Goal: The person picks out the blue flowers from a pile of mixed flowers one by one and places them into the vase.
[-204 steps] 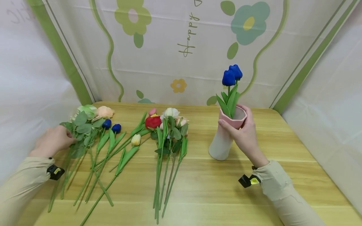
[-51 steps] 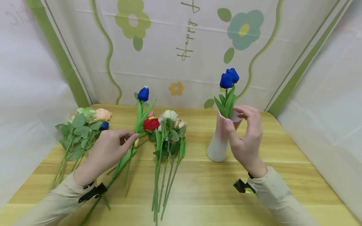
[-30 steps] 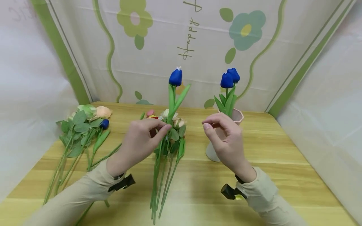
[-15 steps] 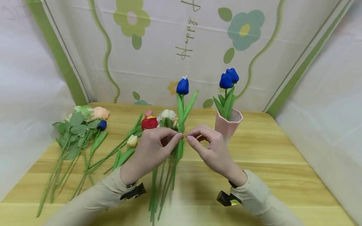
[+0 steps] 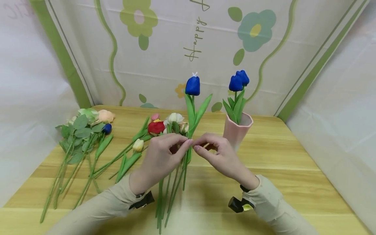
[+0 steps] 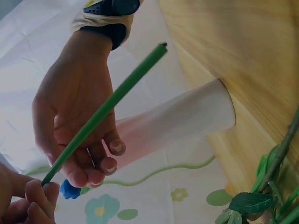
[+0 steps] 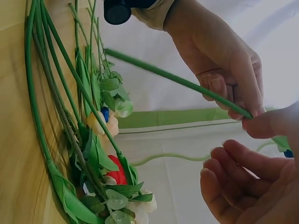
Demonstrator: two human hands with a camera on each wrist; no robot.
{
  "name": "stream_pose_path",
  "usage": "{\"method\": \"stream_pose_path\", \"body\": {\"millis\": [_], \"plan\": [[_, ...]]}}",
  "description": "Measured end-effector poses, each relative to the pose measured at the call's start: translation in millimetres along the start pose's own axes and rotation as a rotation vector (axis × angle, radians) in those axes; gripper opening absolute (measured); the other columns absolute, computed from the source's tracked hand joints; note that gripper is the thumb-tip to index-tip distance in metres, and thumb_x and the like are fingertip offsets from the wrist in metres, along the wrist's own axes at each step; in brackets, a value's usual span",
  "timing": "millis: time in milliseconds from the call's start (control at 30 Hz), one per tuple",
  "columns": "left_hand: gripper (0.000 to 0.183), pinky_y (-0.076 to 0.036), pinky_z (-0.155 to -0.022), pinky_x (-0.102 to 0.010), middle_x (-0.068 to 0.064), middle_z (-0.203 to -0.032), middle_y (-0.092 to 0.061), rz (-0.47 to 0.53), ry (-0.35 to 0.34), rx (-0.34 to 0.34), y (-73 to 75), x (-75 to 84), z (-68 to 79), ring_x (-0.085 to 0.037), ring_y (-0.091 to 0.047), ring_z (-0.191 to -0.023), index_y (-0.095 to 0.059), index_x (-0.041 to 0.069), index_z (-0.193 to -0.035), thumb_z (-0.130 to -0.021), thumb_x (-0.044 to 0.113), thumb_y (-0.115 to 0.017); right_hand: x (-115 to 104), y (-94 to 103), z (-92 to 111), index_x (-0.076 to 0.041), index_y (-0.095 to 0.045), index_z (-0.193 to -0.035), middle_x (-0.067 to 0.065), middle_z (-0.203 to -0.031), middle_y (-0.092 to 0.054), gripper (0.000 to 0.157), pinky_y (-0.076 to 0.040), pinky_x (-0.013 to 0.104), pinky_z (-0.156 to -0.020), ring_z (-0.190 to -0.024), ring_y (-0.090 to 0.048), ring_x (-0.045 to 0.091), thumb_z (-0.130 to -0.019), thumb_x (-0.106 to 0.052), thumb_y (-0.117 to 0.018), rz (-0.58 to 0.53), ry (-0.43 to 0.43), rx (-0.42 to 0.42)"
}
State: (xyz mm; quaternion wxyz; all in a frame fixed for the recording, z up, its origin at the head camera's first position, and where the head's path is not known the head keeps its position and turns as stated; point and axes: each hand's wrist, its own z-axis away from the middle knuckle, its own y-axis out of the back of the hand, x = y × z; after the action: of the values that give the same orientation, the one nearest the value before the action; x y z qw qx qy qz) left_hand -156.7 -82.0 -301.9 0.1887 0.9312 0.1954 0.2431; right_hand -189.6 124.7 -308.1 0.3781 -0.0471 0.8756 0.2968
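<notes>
Between thumb and fingertips my left hand [image 5: 163, 151] pinches the stem of a blue tulip [image 5: 192, 86], held upright with a small white bit at its tip. Its bare stem [image 6: 112, 100] crosses in front of my right palm in the left wrist view. My right hand [image 5: 221, 156] is close against the left fingertips, thumb at the stem, other fingers loosely bent and apart from it [image 7: 233, 186]. Behind it stands a pink-and-white vase [image 5: 236, 132] holding two blue tulips [image 5: 236, 84]. The vase's lower part is hidden in the head view.
A bunch with a red flower [image 5: 156, 127] and white flowers [image 5: 175, 118] lies mid-table under my hands. Left of it lie a cream tulip [image 5: 138, 145], leafy stems [image 5: 80, 130], a peach flower [image 5: 105, 116] and another blue tulip [image 5: 107, 129]. A printed cloth [image 5: 164, 65] hangs behind.
My left hand has lifted a blue tulip from the left-hand flowers and carried it rightward to mid-table. My right hand has let go of the vase and moved left to meet it.
</notes>
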Motion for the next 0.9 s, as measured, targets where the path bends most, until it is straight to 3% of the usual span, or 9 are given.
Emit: {"method": "stream_pose_path", "body": {"millis": [200,333,533,900], "plan": [[0.010,-0.044,-0.051,-0.020,-0.004,-0.079,-0.067,-0.107,-0.096,0.037,-4.3,-1.3,3.8,-0.009,-0.052,-0.058,-0.072,0.001,-0.090,-0.082,0.002,-0.078,4,-0.9,1,-0.018,-0.071,-0.107,-0.004,-0.105,-0.068,0.016,-0.053,0.037,-0.071,-0.090,-0.064,0.016,-0.096,-0.009,-0.064,-0.044,-0.022,-0.096],[0.009,-0.045,-0.051,-0.021,-0.006,-0.080,-0.068,-0.094,-0.106,0.050,-5.4,-1.4,4.0,-0.009,-0.053,-0.058,-0.073,0.000,-0.090,-0.082,0.002,-0.078,6,-3.8,2,-0.017,-0.071,-0.107,-0.003,-0.105,-0.068,0.015,-0.053,0.036,-0.074,-0.091,-0.064,0.017,-0.096,-0.009,-0.064,-0.065,-0.006,-0.131],[0.007,-0.045,-0.052,-0.020,-0.006,-0.080,-0.069,-0.059,-0.096,0.051,-6.5,-2.2,3.0,-0.009,-0.054,-0.059,-0.073,0.000,-0.090,-0.083,0.002,-0.077,8,-7.6,1,-0.014,-0.071,-0.104,-0.003,-0.101,-0.068,0.013,-0.054,0.035,-0.073,-0.088,-0.064,0.017,-0.094,-0.007,-0.066,-0.066,0.038,-0.115],[0.010,-0.047,-0.050,-0.021,-0.007,-0.080,-0.069,-0.082,-0.134,0.088,-13.8,-7.7,6.9,-0.010,-0.056,-0.057,-0.072,-0.001,-0.090,-0.081,-0.001,-0.077,9,-14.2,0,-0.010,-0.071,-0.101,0.002,-0.095,-0.069,0.015,-0.054,0.034,-0.068,-0.081,-0.064,0.017,-0.091,0.001,-0.068,-0.083,0.093,-0.082]]}}
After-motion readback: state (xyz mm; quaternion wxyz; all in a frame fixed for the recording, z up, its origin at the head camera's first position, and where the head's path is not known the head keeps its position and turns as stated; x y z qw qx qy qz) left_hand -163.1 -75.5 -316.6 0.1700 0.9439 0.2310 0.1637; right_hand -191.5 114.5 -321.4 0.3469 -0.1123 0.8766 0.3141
